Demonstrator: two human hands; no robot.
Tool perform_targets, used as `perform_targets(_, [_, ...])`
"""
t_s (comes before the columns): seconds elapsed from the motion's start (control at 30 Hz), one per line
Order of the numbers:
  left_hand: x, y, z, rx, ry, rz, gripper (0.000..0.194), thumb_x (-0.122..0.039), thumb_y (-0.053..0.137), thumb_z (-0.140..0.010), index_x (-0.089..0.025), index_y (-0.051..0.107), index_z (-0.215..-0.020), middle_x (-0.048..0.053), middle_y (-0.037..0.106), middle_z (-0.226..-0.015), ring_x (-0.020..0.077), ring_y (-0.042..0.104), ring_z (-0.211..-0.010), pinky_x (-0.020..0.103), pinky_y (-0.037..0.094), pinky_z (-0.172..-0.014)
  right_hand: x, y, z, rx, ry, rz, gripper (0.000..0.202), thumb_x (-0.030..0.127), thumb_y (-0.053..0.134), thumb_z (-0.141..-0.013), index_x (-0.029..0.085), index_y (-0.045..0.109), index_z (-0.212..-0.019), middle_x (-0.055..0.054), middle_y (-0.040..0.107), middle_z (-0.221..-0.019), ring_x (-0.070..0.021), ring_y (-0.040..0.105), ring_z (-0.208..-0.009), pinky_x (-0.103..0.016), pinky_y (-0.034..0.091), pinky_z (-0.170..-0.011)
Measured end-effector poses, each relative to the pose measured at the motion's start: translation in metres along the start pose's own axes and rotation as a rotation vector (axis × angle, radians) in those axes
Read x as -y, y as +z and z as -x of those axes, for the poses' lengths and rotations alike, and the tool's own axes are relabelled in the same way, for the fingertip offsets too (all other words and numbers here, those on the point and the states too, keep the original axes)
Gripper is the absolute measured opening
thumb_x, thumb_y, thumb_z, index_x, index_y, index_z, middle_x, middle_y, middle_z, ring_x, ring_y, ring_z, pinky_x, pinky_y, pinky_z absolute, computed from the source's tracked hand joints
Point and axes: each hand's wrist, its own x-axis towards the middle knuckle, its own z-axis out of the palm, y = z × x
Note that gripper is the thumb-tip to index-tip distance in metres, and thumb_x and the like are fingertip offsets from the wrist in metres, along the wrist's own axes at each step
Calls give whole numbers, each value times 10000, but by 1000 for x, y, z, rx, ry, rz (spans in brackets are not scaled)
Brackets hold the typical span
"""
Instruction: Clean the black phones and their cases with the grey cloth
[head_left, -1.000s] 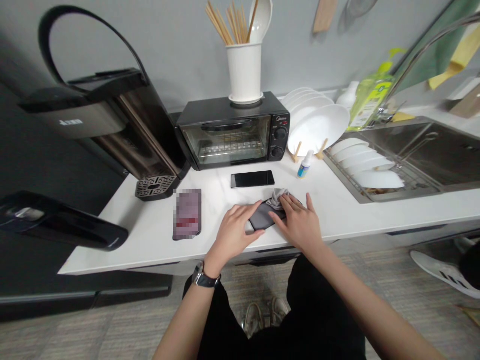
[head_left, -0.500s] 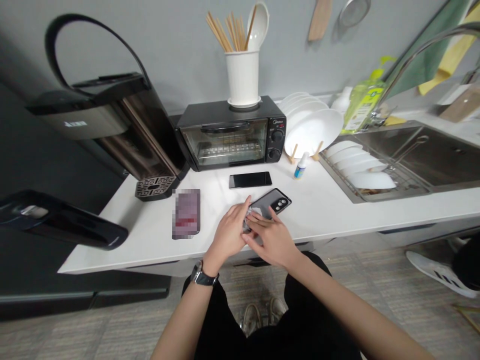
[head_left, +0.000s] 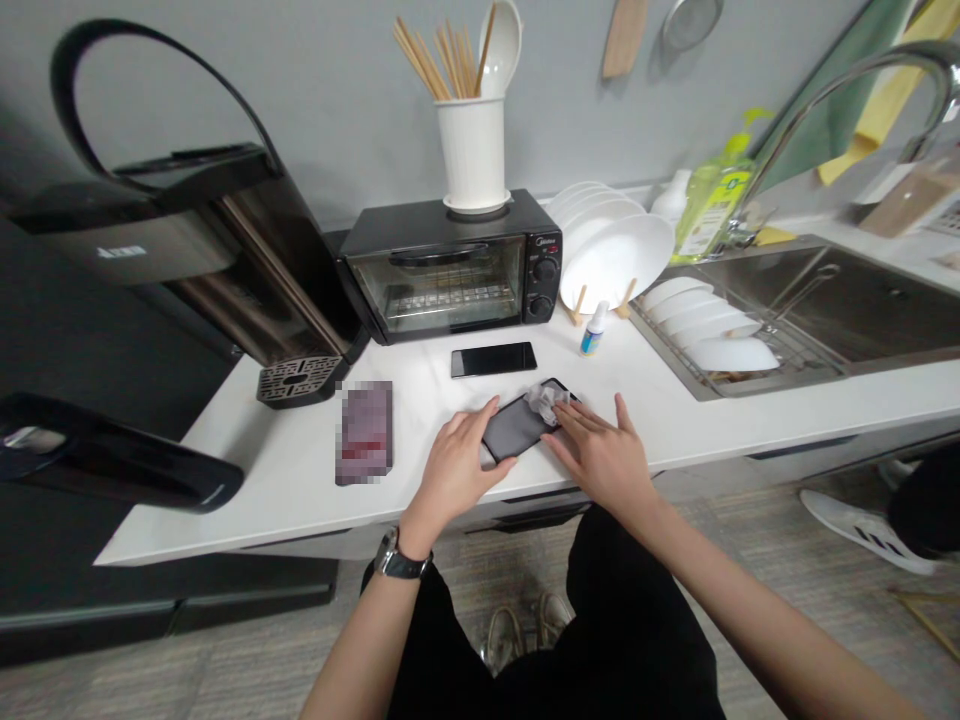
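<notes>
A grey phone case [head_left: 513,430] with a dark rim lies slantwise near the counter's front edge. My left hand [head_left: 455,462] grips its left end between thumb and fingers. Under the fingertips of my right hand [head_left: 604,455] a crumpled white tissue [head_left: 545,402] is pressed on the case's right end, hiding the camera holes. Behind the case lies a black phone [head_left: 493,360], screen up. A small spray bottle [head_left: 593,332] with a blue label stands upright to the right of the phone. A blurred-out purplish flat item [head_left: 366,432] lies left of my left hand.
A toaster oven [head_left: 457,280] carries a white chopstick holder [head_left: 472,150]. On the left stands a drink dispenser [head_left: 247,270], with a dark cylindrical object [head_left: 127,460] before it. Racked plates [head_left: 619,260] and a sink [head_left: 862,320] are at right. A person's shoe [head_left: 862,530] shows below.
My right hand has slid the tissue rightward along the case, from its left end to the camera end. My left hand stays at the left end. The view has shifted slightly.
</notes>
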Motion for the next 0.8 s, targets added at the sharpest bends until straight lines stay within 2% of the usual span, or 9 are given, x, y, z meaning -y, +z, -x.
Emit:
perform_targets(0.1, [2,0,-1,4,13,15,863,-385,780,-885,-290,335,-1618,86,629,-1467,301,584,-1293,474,477,-1109,-4,3,-6,-20,15,47,548,533,412,-1097,134,619,-1409,-178,681,-1408,-328,677,-1274,-641,165,-1262])
perform_targets(0.23, [2,0,-2,12,15,36,851,-374,777,-888,-288,344,-1616,86,624,-1477,294,579,-1301,468,476,-1117,2,14,-20,-46,46,60,661,614,379,-1079,85,608,-1402,-209,680,-1402,-337,691,-1240,-633,165,-1264])
perform_targets(0.4, [1,-1,-3,10,6,50,843,-364,781,-880,-275,363,-1606,89,626,-1472,296,574,-1297,470,475,-1128,20,35,-42,-24,85,59,803,693,402,-1034,-11,637,-1340,-286,655,-1398,-383,623,-1321,-555,328,-1213])
perform_targets(0.5, [1,-2,-2,9,5,62,848,-315,776,-867,-268,363,-1606,93,630,-1464,295,573,-1295,470,468,-1137,34,41,-45,-18,104,58,884,727,427,-1007,-69,626,-1335,-341,633,-1392,-414,607,-1333,-537,383,-1181])
perform_targets(0.57, [3,-1,-2,10,-3,71,851,-269,755,-859,-262,358,-1611,100,631,-1452,292,572,-1292,467,465,-1139,46,38,-41,-11,59,13,884,733,443,-998,-57,626,-1349,-329,640,-1389,-416,609,-1334,-542,397,-1176])
perform_targets(0.7, [7,0,-2,39,-20,68,905,-221,731,-820,-246,330,-1631,116,630,-1441,302,566,-1281,466,470,-1126,69,23,-25,64,-144,-181,712,684,487,-1012,59,694,-1284,-239,698,-1357,-351,635,-1322,-520,423,-1176])
perform_targets(0.8, [7,0,0,57,-35,44,962,-187,735,-784,-259,305,-1641,106,621,-1465,311,557,-1292,470,469,-1115,75,13,-15,102,-190,-261,592,642,528,-1017,126,716,-1240,-193,722,-1337,-314,650,-1311,-526,436,-1171])
